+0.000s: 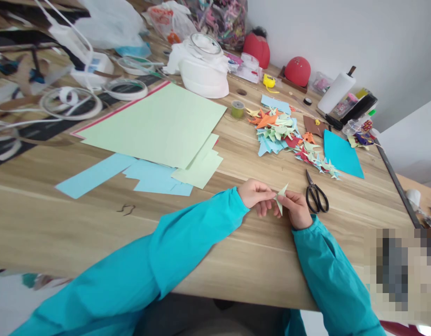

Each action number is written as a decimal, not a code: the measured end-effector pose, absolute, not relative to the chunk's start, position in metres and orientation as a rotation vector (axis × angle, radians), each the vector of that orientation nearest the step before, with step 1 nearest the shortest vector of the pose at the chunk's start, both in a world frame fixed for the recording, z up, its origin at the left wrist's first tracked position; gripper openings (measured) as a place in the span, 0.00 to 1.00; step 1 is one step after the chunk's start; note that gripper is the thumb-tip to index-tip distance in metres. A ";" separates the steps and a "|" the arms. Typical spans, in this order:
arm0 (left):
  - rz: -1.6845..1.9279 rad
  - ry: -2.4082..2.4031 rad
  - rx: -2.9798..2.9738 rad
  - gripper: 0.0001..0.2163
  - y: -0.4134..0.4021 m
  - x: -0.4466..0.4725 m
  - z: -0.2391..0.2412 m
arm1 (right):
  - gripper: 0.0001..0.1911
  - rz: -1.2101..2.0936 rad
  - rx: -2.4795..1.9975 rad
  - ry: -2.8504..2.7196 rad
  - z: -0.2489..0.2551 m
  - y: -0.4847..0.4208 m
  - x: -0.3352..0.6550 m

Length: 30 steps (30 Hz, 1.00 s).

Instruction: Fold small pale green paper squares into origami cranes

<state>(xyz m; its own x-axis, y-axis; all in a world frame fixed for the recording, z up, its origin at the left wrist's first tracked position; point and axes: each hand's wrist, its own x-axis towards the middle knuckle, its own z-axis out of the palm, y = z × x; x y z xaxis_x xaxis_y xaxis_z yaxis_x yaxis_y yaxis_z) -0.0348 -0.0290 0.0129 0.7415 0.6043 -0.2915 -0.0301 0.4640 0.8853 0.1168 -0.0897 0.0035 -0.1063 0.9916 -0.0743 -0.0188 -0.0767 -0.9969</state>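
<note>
A small pale green folded paper piece (281, 196) is pinched between both my hands just above the wooden table (236, 252). My left hand (254, 193) grips its left side with closed fingers. My right hand (296, 207) holds its right side, fingers curled. Both arms wear teal sleeves. Black scissors (316, 196) lie just right of my right hand.
A pile of folded coloured paper shapes (281, 133) lies further back. Large pale green sheets (159, 126) and light blue scraps (131, 175) lie to the left. A teal sheet (341, 154), a thread spool (237, 108), tape rolls, bags and a paper roll (336, 93) crowd the far side.
</note>
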 end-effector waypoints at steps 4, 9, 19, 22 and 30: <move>0.426 0.668 1.054 0.14 -0.029 -0.036 0.015 | 0.13 1.270 -1.236 -1.332 0.009 -0.090 0.113; 0.413 0.652 1.059 0.14 -0.027 -0.036 0.012 | 0.14 1.322 -1.262 -1.342 0.012 -0.090 0.112; 0.381 0.610 1.047 0.15 -0.025 -0.037 0.012 | 0.16 1.375 -1.268 -1.229 0.009 -0.090 0.114; 0.397 0.613 1.064 0.15 -0.027 -0.037 0.011 | 0.17 1.381 -1.277 -1.201 0.009 -0.090 0.114; 0.418 0.599 1.094 0.18 -0.026 -0.037 0.009 | 0.19 1.385 -1.313 -1.228 0.012 -0.091 0.115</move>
